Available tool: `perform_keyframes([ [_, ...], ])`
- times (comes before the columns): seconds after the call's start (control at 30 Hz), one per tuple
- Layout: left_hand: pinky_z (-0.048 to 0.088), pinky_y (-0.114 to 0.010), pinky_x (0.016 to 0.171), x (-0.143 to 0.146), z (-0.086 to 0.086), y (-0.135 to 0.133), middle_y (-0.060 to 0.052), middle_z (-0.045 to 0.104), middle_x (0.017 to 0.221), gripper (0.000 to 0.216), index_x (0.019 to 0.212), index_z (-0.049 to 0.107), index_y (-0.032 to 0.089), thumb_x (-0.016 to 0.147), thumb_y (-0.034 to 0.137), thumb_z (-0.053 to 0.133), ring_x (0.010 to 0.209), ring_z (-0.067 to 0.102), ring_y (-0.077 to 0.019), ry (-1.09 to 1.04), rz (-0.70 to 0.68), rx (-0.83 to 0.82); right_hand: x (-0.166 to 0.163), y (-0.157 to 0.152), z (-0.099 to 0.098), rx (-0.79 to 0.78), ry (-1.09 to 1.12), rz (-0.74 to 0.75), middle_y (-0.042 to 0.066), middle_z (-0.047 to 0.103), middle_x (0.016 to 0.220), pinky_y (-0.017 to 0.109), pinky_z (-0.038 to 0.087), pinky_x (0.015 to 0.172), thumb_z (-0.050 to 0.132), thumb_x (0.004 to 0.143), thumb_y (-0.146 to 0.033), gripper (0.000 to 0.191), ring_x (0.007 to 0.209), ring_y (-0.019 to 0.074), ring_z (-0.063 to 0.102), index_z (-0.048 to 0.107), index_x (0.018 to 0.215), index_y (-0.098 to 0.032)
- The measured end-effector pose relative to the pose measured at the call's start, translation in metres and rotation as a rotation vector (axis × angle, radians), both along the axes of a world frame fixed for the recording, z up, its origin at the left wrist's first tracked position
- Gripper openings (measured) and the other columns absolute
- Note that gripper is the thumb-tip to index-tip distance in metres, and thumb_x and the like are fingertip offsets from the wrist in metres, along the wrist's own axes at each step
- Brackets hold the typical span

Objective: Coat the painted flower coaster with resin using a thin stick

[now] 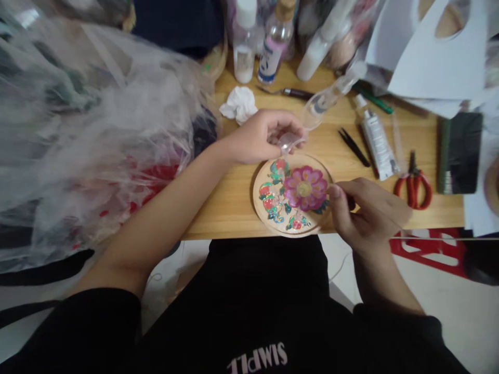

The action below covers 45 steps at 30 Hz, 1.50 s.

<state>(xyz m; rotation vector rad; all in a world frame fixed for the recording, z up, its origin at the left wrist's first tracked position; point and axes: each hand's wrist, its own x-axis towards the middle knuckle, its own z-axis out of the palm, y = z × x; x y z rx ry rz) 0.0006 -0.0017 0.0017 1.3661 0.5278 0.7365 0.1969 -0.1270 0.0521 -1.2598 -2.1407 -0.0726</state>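
A round, pale wooden disc (262, 212) lies on the yellowish wooden bench (226, 210) at its near edge, carrying small glossy red-and-green motifs (268, 202) and a large pink-purple flower with a yellowish centre (306, 189). The left hand (279, 134) is over the far edge of the disc, its fingers gripping a small clear plastic cup (290, 144). The right hand (362, 208) is at the right edge of the disc, thumb and fingers bent together beside the flower's petals; I cannot tell whether they grip anything. Beyond the disc are a crumpled white tissue (238, 105), a clear bottle with a white cap (244, 54), a bottle of pinkish liquid with a blue-and-white label (272, 54) and a slim dark-handled tool (298, 93). To the right of the disc and farther back lie black tweezers (354, 148) and a silvery-white tube (378, 143); farther right are red-handled pliers (412, 189) and a dark rectangular object (460, 153). Thin translucent plastic sheeting (136, 88) heaps well to the disc's left.
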Motion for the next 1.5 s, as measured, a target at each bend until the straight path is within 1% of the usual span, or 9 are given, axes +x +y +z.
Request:
perform_keyframes([
  [0.17,0.056,-0.025,0.084,-0.002,-0.001,0.000,-0.005,0.073,0.092,0.030,0.092,0.062,0.013,0.065,0.010,0.076,0.089,0.071,-0.0122,-0.003,-0.017,0.006,-0.008,0.033,0.002,0.105,-0.100,-0.033,-0.002,0.058,0.055,0.022,0.035,0.045,0.060,0.088,-0.016,0.014,0.047,0.0086,0.050,0.058,0.074,-0.018],
  [0.33,0.054,-0.023,0.089,-0.002,-0.003,0.001,-0.007,0.074,0.097,0.032,0.092,0.064,0.012,0.063,0.005,0.074,0.093,0.070,-0.0114,-0.014,-0.007,0.026,-0.012,0.048,-0.004,0.112,-0.214,-0.082,0.000,0.062,0.057,0.025,0.034,0.047,0.055,0.091,-0.021,0.021,0.051,0.0117,0.056,0.060,0.070,-0.017],
  [0.57,0.054,-0.022,0.086,-0.001,-0.003,0.001,-0.006,0.073,0.097,0.033,0.092,0.066,0.012,0.061,0.005,0.076,0.093,0.069,-0.0115,0.041,0.006,0.019,-0.013,0.051,-0.013,-0.192,0.012,-0.107,0.003,0.068,0.062,0.025,0.034,0.048,0.053,0.092,-0.031,0.028,0.052,0.0114,0.056,0.068,0.073,-0.017],
  [0.77,0.056,-0.023,0.084,-0.001,0.000,0.000,-0.004,0.072,0.095,0.035,0.091,0.066,0.014,0.060,0.012,0.081,0.091,0.069,-0.0126,0.085,0.043,0.054,-0.017,0.053,-0.013,-0.276,0.181,-0.144,-0.001,0.059,0.052,0.024,0.029,0.043,0.055,0.092,-0.038,0.033,0.042,0.0075,0.041,0.066,0.070,-0.017],
  [0.97,0.058,-0.025,0.086,0.001,0.002,-0.002,-0.003,0.072,0.093,0.036,0.089,0.063,0.015,0.060,0.020,0.085,0.093,0.070,-0.0139,0.081,0.042,0.049,-0.014,0.036,0.000,-0.237,0.311,-0.156,0.000,0.063,0.057,0.022,0.033,0.040,0.055,0.093,-0.037,0.036,0.044,0.0072,0.046,0.062,0.064,-0.017],
  [1.07,0.058,-0.028,0.088,0.001,0.000,-0.001,-0.002,0.071,0.092,0.036,0.089,0.063,0.015,0.061,0.019,0.085,0.093,0.071,-0.0141,0.070,0.045,0.026,-0.011,0.016,0.004,-0.199,0.282,-0.026,0.000,0.064,0.059,0.022,0.036,0.041,0.058,0.091,-0.026,0.026,0.045,0.0076,0.050,0.062,0.066,-0.018],
  [1.2,0.057,-0.028,0.088,0.000,-0.003,-0.001,-0.001,0.071,0.093,0.032,0.088,0.063,0.015,0.062,0.005,0.079,0.095,0.070,-0.0134,0.020,0.024,-0.020,-0.009,-0.013,-0.001,-0.195,0.180,0.132,-0.001,0.066,0.060,0.020,0.042,0.045,0.062,0.087,-0.014,0.013,0.047,0.0074,0.054,0.061,0.075,-0.018],
  [1.37,0.056,-0.030,0.090,0.001,-0.002,-0.002,0.002,0.070,0.091,0.033,0.090,0.063,0.015,0.063,-0.004,0.071,0.093,0.071,-0.0125,0.041,0.034,-0.038,-0.011,-0.029,-0.011,-0.175,0.049,0.146,0.001,0.067,0.062,0.021,0.046,0.049,0.060,0.088,-0.016,0.009,0.053,0.0106,0.061,0.061,0.079,-0.018],
  [1.5,0.054,-0.035,0.090,0.002,0.001,-0.002,0.003,0.066,0.087,0.029,0.092,0.064,0.014,0.067,0.000,0.070,0.098,0.071,-0.0173,0.093,0.044,-0.061,-0.011,-0.030,-0.013,-0.165,0.028,0.170,0.001,0.067,0.062,0.022,0.046,0.049,0.061,0.087,-0.014,0.007,0.052,0.0108,0.060,0.061,0.080,-0.017],
])
